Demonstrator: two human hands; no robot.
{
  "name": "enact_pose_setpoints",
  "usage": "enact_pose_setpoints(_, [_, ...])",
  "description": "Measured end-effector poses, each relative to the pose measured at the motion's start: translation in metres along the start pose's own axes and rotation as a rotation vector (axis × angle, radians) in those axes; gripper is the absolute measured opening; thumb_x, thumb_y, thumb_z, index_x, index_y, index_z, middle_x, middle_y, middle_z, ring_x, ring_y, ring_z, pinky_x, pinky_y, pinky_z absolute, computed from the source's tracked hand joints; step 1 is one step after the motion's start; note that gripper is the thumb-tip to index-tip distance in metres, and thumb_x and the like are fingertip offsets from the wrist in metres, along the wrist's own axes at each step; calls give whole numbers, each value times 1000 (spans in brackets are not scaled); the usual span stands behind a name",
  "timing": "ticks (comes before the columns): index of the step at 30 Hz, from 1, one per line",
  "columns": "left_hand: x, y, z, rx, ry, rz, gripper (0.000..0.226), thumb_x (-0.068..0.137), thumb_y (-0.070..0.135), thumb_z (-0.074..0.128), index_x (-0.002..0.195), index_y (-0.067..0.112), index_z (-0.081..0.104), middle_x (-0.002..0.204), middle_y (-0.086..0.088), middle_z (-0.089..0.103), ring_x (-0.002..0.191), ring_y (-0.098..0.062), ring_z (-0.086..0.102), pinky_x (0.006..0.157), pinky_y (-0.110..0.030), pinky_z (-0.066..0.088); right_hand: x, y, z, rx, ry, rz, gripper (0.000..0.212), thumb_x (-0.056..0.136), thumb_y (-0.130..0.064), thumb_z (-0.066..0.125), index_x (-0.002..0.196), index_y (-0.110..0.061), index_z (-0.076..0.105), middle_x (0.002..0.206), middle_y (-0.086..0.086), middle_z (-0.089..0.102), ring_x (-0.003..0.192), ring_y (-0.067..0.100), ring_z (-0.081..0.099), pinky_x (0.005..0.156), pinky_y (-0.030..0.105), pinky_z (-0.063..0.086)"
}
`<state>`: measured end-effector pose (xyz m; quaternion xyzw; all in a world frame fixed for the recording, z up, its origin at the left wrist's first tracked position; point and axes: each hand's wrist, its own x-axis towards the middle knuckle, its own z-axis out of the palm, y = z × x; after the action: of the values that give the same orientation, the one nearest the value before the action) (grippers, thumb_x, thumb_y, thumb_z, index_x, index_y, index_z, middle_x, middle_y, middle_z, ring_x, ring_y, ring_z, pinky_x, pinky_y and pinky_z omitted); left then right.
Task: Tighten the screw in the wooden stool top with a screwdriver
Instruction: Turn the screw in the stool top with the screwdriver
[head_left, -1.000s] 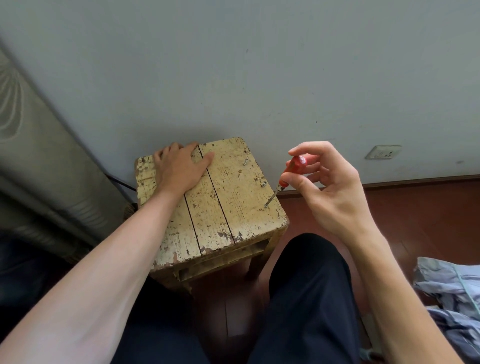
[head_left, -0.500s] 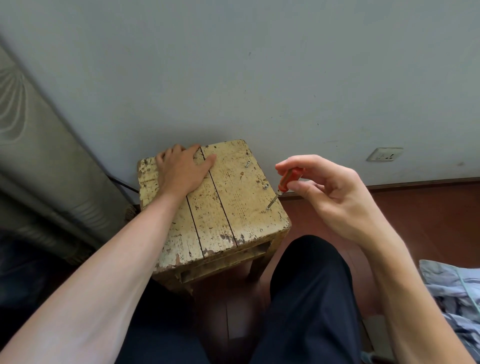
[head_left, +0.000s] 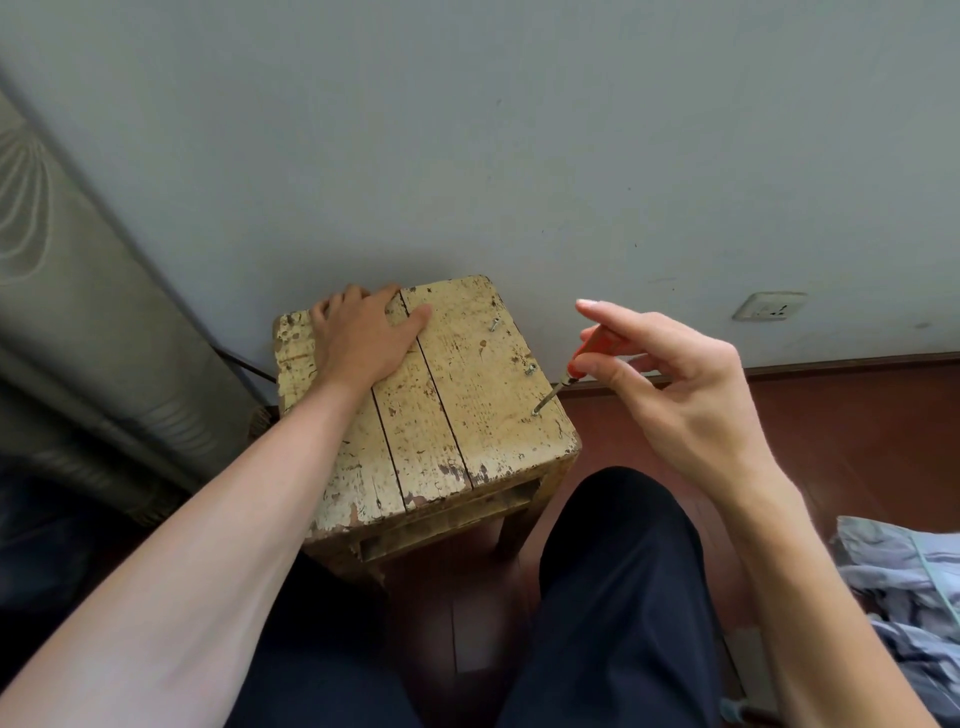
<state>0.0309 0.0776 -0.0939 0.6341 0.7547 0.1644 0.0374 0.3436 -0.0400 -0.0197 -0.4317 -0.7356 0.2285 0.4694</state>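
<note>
A worn, cream-painted wooden stool (head_left: 457, 415) stands against the wall. My left hand (head_left: 363, 338) lies flat on its far left planks, fingers spread. My right hand (head_left: 670, 384) pinches the red handle of a small screwdriver (head_left: 584, 358) between thumb and fingers, the index finger stretched out. The metal shaft slants down to a screw (head_left: 535, 411) near the stool top's right edge, and its tip sits on the screw head. Two more screws (head_left: 530, 370) (head_left: 494, 325) stick up farther back along the same edge.
The grey wall runs close behind the stool, with a socket (head_left: 769, 306) low on the right. A grey ribbed duct (head_left: 78, 332) slants along the left. Crumpled pale cloth (head_left: 904, 597) lies on the red-brown floor at the right. My dark-trousered knee (head_left: 623, 561) is just before the stool.
My right hand has turned the screwdriver handle between its fingers, and the index finger now points out straight. The left hand stays flat on the stool.
</note>
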Motion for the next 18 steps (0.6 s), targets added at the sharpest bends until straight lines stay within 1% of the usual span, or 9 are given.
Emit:
enact_pose_setpoints(3, [0, 0, 0, -1, 6, 1, 79, 88, 86, 31, 147, 36, 50, 140, -8, 55, 132, -30, 45, 112, -46, 26, -1, 0, -7, 19, -135, -11, 51, 105, -20, 68, 152, -38, 61, 133, -15, 73, 120, 17, 75, 97, 30, 60])
enact_pose_setpoints(5, [0, 0, -1, -2, 5, 2, 79, 88, 85, 31, 147, 36, 50, 139, -8, 56, 132, -30, 45, 112, -46, 26, 0, 0, -9, 27, -191, -25, 54, 107, -13, 65, 155, -38, 59, 139, -15, 71, 128, 15, 72, 103, 26, 57])
enact_pose_setpoints(6, [0, 0, -1, 1, 3, 1, 79, 88, 86, 31, 147, 36, 50, 139, -8, 56, 132, -30, 45, 112, -46, 26, 0, 0, -9, 52, -203, -20, 55, 108, -10, 65, 155, -38, 59, 140, -15, 71, 127, 15, 72, 104, 25, 56])
enact_pose_setpoints(8, [0, 0, -1, 7, 1, -1, 80, 88, 86, 30, 146, 35, 51, 139, -8, 56, 132, -31, 45, 111, -46, 27, 0, 0, -5, 95, -201, -5, 54, 107, -5, 64, 152, -36, 62, 136, -13, 73, 119, 17, 76, 101, 23, 57])
enact_pose_setpoints(10, [0, 0, -1, 6, 7, 3, 79, 88, 85, 31, 146, 35, 51, 138, -8, 56, 131, -31, 46, 111, -46, 27, 1, -1, -2, 88, -159, -12, 51, 106, -6, 65, 147, -36, 66, 128, -11, 75, 112, 20, 78, 97, 25, 59])
enact_pose_setpoints(14, [0, 0, -1, 10, 5, 1, 79, 89, 85, 31, 146, 35, 51, 139, -8, 56, 131, -31, 46, 111, -46, 27, 3, -2, 3, 89, -5, 35, 42, 98, -17, 78, 129, -45, 71, 110, -7, 76, 101, 18, 80, 85, 41, 63])
enact_pose_setpoints(17, [0, 0, -1, 6, -1, -2, 79, 88, 85, 31, 147, 35, 50, 140, -8, 56, 132, -31, 45, 112, -46, 27, 2, -1, 11, 54, 56, 11, 39, 97, -14, 82, 125, -40, 76, 106, -8, 74, 95, 18, 80, 81, 50, 61])
enact_pose_setpoints(18, [-1, 0, -1, 2, -3, -3, 79, 88, 85, 31, 147, 35, 50, 140, -8, 55, 133, -31, 45, 112, -46, 26, 2, -1, 12, 45, 63, 4, 39, 97, -13, 82, 126, -38, 77, 106, -8, 74, 94, 18, 80, 79, 51, 61])
